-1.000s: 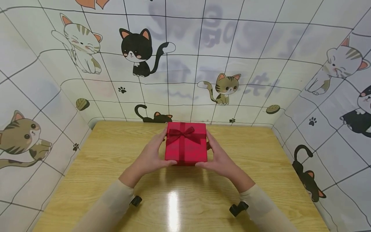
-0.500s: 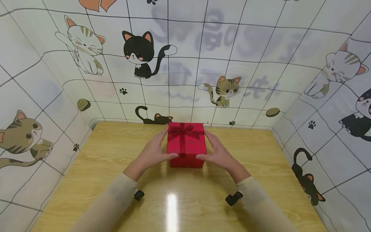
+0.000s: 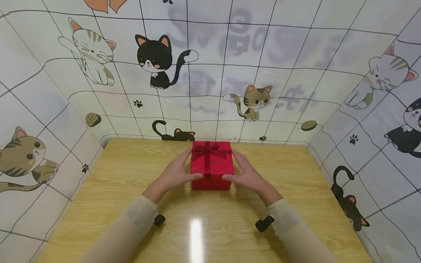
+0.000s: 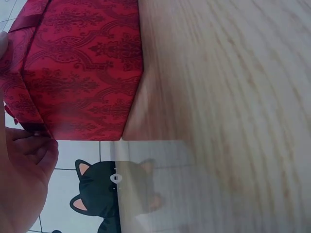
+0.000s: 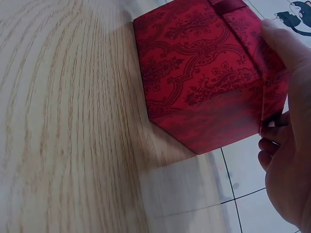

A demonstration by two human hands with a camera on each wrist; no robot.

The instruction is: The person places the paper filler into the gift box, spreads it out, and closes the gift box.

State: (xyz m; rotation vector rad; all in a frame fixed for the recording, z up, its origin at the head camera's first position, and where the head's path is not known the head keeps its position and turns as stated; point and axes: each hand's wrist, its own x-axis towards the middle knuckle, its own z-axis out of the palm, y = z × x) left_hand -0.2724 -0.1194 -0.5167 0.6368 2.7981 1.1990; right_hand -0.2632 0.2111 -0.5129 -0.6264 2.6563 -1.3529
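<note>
A red gift box [image 3: 217,166] with a dark red ribbon and bow [image 3: 206,149] on its lid stands upright on the wooden table in the head view. Gripping its left side is my left hand [image 3: 175,172], thumb on the front face near the lid's edge and fingers along the side. My right hand [image 3: 246,173] mirrors this grip on the right. In the left wrist view, the patterned box wall [image 4: 85,73] meets the tabletop, with fingers at the lid's edge. The right wrist view has the thumb on the lid [image 5: 250,29] and curled fingers below it.
The wooden table [image 3: 279,171] carries the box near its back edge. White wall sheets [image 3: 210,80] printed with cartoon cats and grid lines stand behind it and on both sides. A small black camera [image 3: 264,223] sits at the right wrist, another [image 3: 159,220] at the left.
One second ago the box showed mostly its top; it has come down onto the table, its front face now visible. Over the last half second the hands and box have barely moved.
</note>
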